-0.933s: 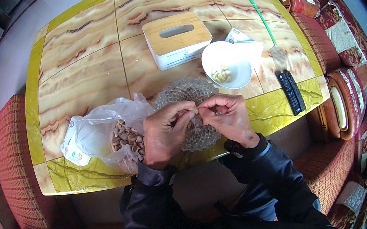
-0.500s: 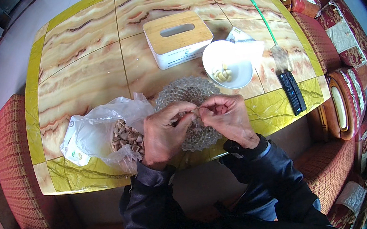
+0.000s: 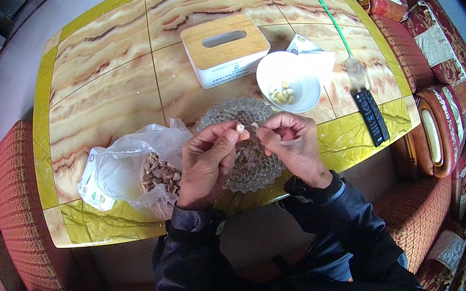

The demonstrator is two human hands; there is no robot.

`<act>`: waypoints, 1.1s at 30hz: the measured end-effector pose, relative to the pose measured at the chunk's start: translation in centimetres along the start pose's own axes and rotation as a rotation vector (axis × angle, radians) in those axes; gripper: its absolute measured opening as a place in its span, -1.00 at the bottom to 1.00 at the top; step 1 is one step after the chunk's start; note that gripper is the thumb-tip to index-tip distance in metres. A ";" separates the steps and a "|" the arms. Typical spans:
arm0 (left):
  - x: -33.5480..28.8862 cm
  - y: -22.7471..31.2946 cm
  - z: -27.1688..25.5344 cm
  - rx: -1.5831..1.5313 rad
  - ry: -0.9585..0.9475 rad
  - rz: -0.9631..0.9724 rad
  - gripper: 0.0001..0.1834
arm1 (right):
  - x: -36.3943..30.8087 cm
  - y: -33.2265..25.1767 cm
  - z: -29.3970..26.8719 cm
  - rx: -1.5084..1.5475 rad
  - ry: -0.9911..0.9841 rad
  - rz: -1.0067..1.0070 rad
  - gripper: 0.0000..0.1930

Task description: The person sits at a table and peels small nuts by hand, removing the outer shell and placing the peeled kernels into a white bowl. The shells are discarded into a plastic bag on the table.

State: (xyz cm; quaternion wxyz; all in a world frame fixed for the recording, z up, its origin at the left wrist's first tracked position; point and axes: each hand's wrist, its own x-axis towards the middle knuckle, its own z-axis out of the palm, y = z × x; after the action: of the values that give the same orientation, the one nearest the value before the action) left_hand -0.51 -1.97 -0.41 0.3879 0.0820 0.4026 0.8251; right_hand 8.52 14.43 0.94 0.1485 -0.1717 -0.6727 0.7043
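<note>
Over a cut-glass bowl (image 3: pixel 249 170) my two hands are held a little apart. My left hand (image 3: pixel 206 161) pinches a pale garlic clove (image 3: pixel 240 127) between thumb and fingertips. Across from it my right hand (image 3: pixel 295 147) is closed in a pinch, with a small pale bit, seemingly skin, at its fingertips. Thin brownish scraps lie inside the glass bowl, partly hidden by my hands. Left of my left hand, a clear plastic bag (image 3: pixel 118 162) lies open with several unpeeled brownish cloves (image 3: pixel 160 174) in it. Several peeled cloves (image 3: pixel 282 94) rest in a white bowl (image 3: pixel 301 66) beyond my right hand.
A white tissue box (image 3: pixel 225 53) with a wooden lid stands behind the glass bowl. To the right lie a black remote control (image 3: pixel 369 116) and a green-handled fly swatter (image 3: pixel 335 25). A white packet (image 3: pixel 303 44) sits behind the white bowl. Sofas (image 3: pixel 31 206) flank the marble-patterned table (image 3: pixel 105 98).
My hands were together at the fingertips and have moved apart. The garlic clove now shows in my left fingertips, and a small bit shows at my right.
</note>
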 end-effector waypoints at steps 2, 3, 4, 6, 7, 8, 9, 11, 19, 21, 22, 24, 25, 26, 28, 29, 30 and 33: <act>0.1 -0.2 -0.1 -0.057 -0.005 0.007 -0.80 | 0.0 0.2 0.3 -0.162 -0.028 -0.226 -0.92; 0.1 -0.2 -0.1 -0.080 -0.005 0.014 -0.79 | 0.0 0.1 0.2 -0.243 -0.053 -0.269 -0.90; 0.1 -0.3 -0.1 -0.103 -0.005 0.022 -0.78 | 0.0 0.1 0.2 -0.332 -0.080 -0.300 -0.88; 0.0 -0.3 -0.1 -0.098 0.002 0.017 -0.78 | -0.2 -0.1 0.0 -0.440 -0.121 -0.341 -0.85; 0.0 -0.3 -0.1 -0.107 -0.002 0.021 -0.78 | -0.3 -0.2 0.0 -0.459 -0.135 -0.352 -0.85; 0.0 -0.2 -0.1 -0.082 0.002 0.017 -0.78 | -0.4 -0.3 -0.1 -0.479 -0.149 -0.363 -0.84; 0.0 -0.3 -0.1 -0.069 0.000 0.020 -0.78 | -0.5 -0.4 0.0 -0.469 -0.145 -0.336 -0.84; 0.0 -0.3 -0.1 -0.054 0.002 0.014 -0.78 | -0.5 -0.3 0.1 -0.450 -0.138 -0.282 -0.82; 0.0 -0.3 -0.3 -0.098 0.027 0.008 -0.80 | 0.0 0.3 0.7 -0.432 -0.068 -0.346 -0.90; 0.0 -0.2 -0.3 -0.078 0.050 0.002 -0.81 | 0.0 0.3 0.5 -0.459 -0.081 -0.273 -0.89; 0.1 -0.1 -0.4 -0.086 0.060 -0.004 -0.81 | 0.0 0.3 0.2 -0.478 -0.083 -0.226 -0.88; 0.1 -0.1 -0.5 -0.083 0.064 -0.010 -0.80 | 0.2 0.3 0.0 -0.552 -0.089 -0.292 -0.86; 0.1 -0.1 -0.5 -0.103 0.059 -0.014 -0.80 | 0.5 0.4 0.0 -0.606 -0.094 -0.406 -0.85; 0.1 0.0 -0.6 -0.091 0.057 -0.015 -0.79 | 0.6 0.4 0.0 -0.658 -0.099 -0.521 -0.84; 0.1 0.0 -0.7 -0.104 0.041 -0.022 -0.78 | 0.4 0.3 0.1 -0.638 -0.090 -0.395 -0.83; 0.1 0.0 -0.7 -0.099 0.036 -0.012 -0.78 | 0.3 0.2 0.2 -0.628 -0.085 -0.333 -0.82; 0.1 0.0 -0.7 -0.101 0.038 -0.008 -0.78 | 0.4 0.2 0.2 -0.624 -0.113 -0.385 -0.81; 0.1 -0.1 -0.7 -0.107 0.042 -0.002 -0.79 | 0.4 -0.1 0.1 -0.515 -0.161 -0.258 -0.76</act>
State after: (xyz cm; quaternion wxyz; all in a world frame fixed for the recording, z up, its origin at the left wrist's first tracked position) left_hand -0.86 -2.26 -0.96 0.3840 0.0432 0.3664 0.8465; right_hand 8.15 14.50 1.07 0.1348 -0.0604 -0.8551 0.4970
